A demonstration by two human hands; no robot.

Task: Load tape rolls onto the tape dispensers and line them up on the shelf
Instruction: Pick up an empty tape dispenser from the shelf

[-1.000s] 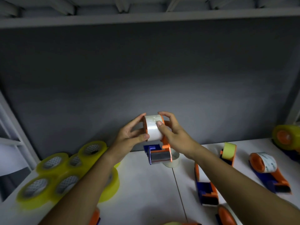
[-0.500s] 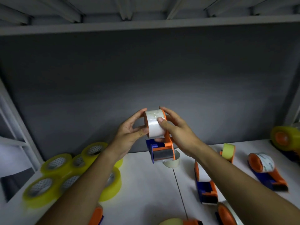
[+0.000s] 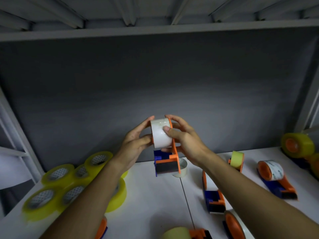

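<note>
From the head view, both hands hold an orange-and-blue plastic tape dispenser (image 3: 166, 159) in the air above the back middle of the white shelf (image 3: 151, 200), a white tape roll (image 3: 161, 133) seated on its hub. The left hand (image 3: 136, 144) pinches the roll's left side between fingers and thumb; the right hand (image 3: 183, 138) curls round roll and frame. A cluster of yellow tape rolls (image 3: 69, 183) lies at the shelf's left edge.

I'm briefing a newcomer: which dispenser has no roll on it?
On the white shelf, right of the centre seam, lies an orange-and-blue plastic tape dispenser. Unlike its neighbours, its orange wheel carries no tape.
</note>
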